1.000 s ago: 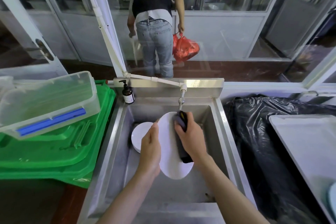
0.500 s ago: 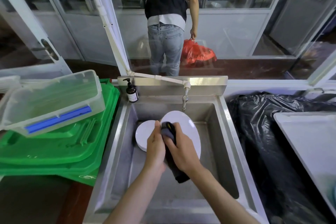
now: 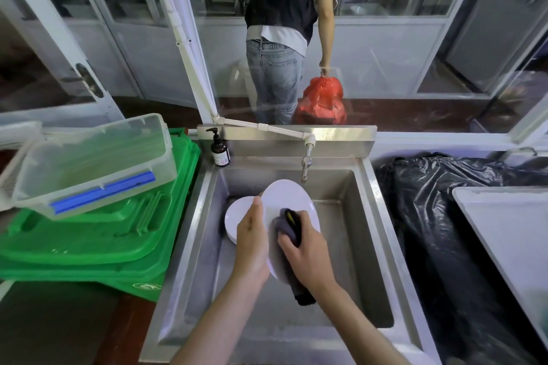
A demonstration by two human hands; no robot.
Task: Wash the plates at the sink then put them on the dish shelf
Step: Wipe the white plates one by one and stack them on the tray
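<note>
Over the steel sink [image 3: 367,216], the left hand [image 3: 252,243] gripped the left edge of a white plate [image 3: 289,198], thumb over the near face, holding the plate tilted above the basin just below the tap [image 3: 305,164]. The right hand [image 3: 308,255] was curled around a dark cloth [image 3: 289,224] and pressed it against the plate's face; a dark tail of the cloth hung below the hand toward the sink floor. A second white plate [image 3: 237,216] lay in the basin behind and to the left of the held one, partly hidden by the left hand and the held plate. Whether water ran from the tap could not be told.

A dark pump bottle [image 3: 220,151] stood on the back left corner of the sink rim. On the surface left of the sink sat stacked green lids [image 3: 98,240], with a clear plastic container [image 3: 89,163] with a blue clip resting tilted on top. Right of the sink a black bin bag [image 3: 444,216] was spread out, and a white tray [image 3: 510,231] lay partly over it at the right edge of view.

Beyond the glass partition [image 3: 385,53] behind the sink, another person [image 3: 281,38] stood facing away, bent forward, holding a red plastic bag [image 3: 323,101] low near the floor.
</note>
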